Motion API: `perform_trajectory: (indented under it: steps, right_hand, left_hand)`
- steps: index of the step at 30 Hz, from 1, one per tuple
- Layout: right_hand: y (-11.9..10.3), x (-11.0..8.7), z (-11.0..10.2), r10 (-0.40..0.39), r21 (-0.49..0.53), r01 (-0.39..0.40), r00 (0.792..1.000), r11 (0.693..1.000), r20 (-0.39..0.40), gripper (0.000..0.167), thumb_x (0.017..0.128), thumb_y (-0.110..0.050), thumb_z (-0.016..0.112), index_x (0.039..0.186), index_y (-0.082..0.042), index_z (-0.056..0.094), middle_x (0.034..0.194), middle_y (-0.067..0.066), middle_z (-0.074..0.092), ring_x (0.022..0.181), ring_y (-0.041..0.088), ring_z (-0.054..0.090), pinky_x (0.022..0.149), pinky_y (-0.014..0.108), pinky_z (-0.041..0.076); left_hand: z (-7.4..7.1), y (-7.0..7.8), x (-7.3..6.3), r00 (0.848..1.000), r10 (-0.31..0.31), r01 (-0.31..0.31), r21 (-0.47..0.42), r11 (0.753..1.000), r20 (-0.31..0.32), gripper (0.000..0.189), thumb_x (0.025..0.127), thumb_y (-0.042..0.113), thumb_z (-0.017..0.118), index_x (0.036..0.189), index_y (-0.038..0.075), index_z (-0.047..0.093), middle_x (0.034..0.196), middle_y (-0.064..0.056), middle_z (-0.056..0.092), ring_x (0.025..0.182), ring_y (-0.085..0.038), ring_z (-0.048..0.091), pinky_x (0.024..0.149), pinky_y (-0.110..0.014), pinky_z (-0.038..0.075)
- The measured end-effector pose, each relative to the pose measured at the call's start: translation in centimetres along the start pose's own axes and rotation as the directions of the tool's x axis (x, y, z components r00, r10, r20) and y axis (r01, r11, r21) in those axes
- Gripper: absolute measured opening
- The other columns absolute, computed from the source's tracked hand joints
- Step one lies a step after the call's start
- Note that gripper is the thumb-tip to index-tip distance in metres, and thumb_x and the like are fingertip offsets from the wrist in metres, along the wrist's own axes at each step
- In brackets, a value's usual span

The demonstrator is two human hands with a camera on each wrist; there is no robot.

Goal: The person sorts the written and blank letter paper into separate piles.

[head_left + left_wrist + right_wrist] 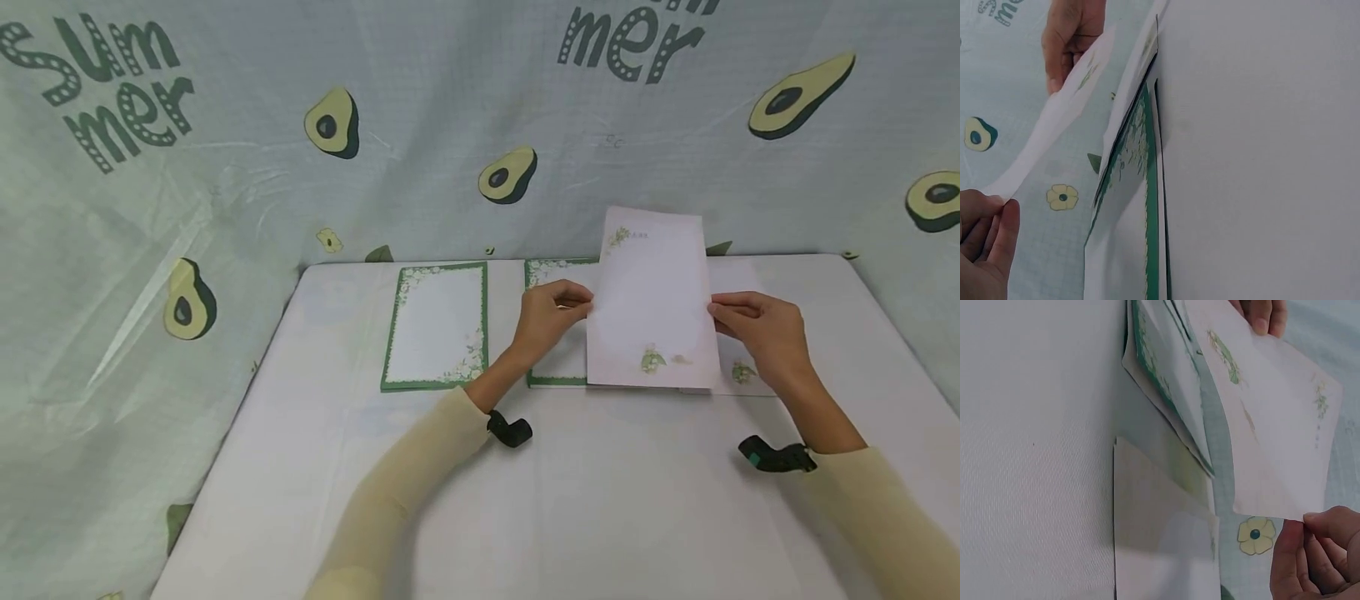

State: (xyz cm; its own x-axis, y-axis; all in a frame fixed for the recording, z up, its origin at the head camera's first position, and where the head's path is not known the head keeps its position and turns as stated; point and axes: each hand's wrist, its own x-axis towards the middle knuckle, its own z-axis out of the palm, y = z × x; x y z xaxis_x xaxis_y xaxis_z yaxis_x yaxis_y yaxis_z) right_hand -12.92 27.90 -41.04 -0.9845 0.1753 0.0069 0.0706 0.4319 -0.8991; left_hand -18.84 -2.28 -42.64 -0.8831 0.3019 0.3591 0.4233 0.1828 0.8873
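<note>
A pale pinkish sheet of paper (652, 292) with small green flower prints is held up above the table. My left hand (551, 317) pinches its left edge between thumb and fingers. On the opposite edge, my right hand (768, 333) pinches it the same way. In the right wrist view the paper (1279, 419) bends slightly between both hands. Behind and below it lies green-bordered paper (555, 358), partly covered. To the right, a pale paper (750, 387) with a similar flower print lies on the table, partly hidden by the raised sheet and my right hand.
Another green-bordered paper (435, 325) with white flowers lies on the left of the white table (525, 517). A pale green cloth (420, 100) printed with avocados hangs behind and to the sides. Black wrist-worn devices (776, 457) sit at both wrists.
</note>
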Motion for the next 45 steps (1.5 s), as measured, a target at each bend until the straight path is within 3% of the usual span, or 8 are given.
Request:
perform_trajectory:
  steps: [9, 17, 23, 28, 38, 45]
  right_hand:
    - [1.5, -0.3, -2.2, 0.020, -0.016, -0.020, 1.000, 1.000, -0.021, 0.051, 0.100, -0.032, 0.067, 0.133, 0.006, 0.059, 0.089, -0.032, 0.065, 0.082, -0.012, 0.067, 0.076, 0.004, 0.053]
    - [1.9, -0.6, -4.2, -0.006, 0.029, 0.007, 0.999, 1.000, -0.035, 0.043, 0.099, -0.027, 0.068, 0.128, 0.004, 0.062, 0.093, -0.030, 0.068, 0.084, -0.009, 0.069, 0.076, 0.007, 0.055]
    - [2.1, -0.6, -5.1, 0.011, 0.030, -0.009, 0.998, 0.999, -0.056, 0.039, 0.100, -0.026, 0.068, 0.125, 0.003, 0.062, 0.092, -0.030, 0.067, 0.082, -0.010, 0.068, 0.075, 0.007, 0.055]
    - [2.0, -0.3, -6.2, 0.012, 0.056, -0.009, 0.998, 0.998, -0.066, 0.026, 0.099, -0.024, 0.069, 0.119, -0.007, 0.066, 0.091, -0.029, 0.068, 0.081, -0.009, 0.069, 0.073, 0.007, 0.055]
    - [1.7, 0.0, -7.9, -0.049, 0.025, 0.052, 0.995, 0.998, -0.091, 0.019, 0.099, -0.019, 0.069, 0.117, -0.013, 0.070, 0.091, -0.028, 0.068, 0.079, -0.010, 0.068, 0.072, 0.005, 0.054]
    - [1.7, 1.0, -8.8, -0.071, -0.084, 0.063, 0.992, 0.995, -0.106, 0.031, 0.100, -0.021, 0.067, 0.122, 0.001, 0.066, 0.090, -0.031, 0.063, 0.078, -0.013, 0.064, 0.071, 0.003, 0.052]
  left_hand:
    - [2.4, -0.3, 0.1, 0.998, -0.013, 0.015, -0.028, 0.999, 0.055, 0.012, 0.090, 0.001, 0.076, 0.102, -0.001, 0.075, 0.098, -0.013, 0.076, 0.089, -0.019, 0.074, 0.075, -0.018, 0.060]
    - [3.8, 0.3, 1.1, 0.995, 0.055, -0.054, -0.018, 0.998, 0.081, 0.013, 0.091, 0.002, 0.076, 0.103, -0.001, 0.074, 0.099, -0.014, 0.076, 0.089, -0.019, 0.074, 0.076, -0.017, 0.059]
    - [4.8, 0.9, 1.7, 0.996, 0.060, -0.059, -0.015, 0.998, 0.067, 0.014, 0.091, 0.004, 0.076, 0.104, -0.001, 0.075, 0.101, -0.013, 0.076, 0.090, -0.017, 0.073, 0.076, -0.016, 0.058]
    - [5.9, 1.4, 2.2, 1.000, 0.016, -0.014, -0.082, 0.997, 0.018, 0.014, 0.090, 0.004, 0.077, 0.103, 0.000, 0.076, 0.098, -0.012, 0.076, 0.085, -0.011, 0.073, 0.073, -0.017, 0.060]
    - [7.5, 2.4, 2.6, 0.997, -0.076, 0.074, -0.270, 0.960, 0.005, 0.015, 0.088, -0.001, 0.077, 0.103, -0.004, 0.076, 0.098, -0.019, 0.075, 0.085, -0.022, 0.075, 0.074, -0.022, 0.062]
    - [8.7, 2.2, 2.7, 0.985, -0.173, 0.166, -0.391, 0.905, 0.019, 0.013, 0.087, -0.005, 0.077, 0.100, -0.007, 0.075, 0.095, -0.019, 0.075, 0.077, -0.018, 0.076, 0.076, -0.033, 0.064]
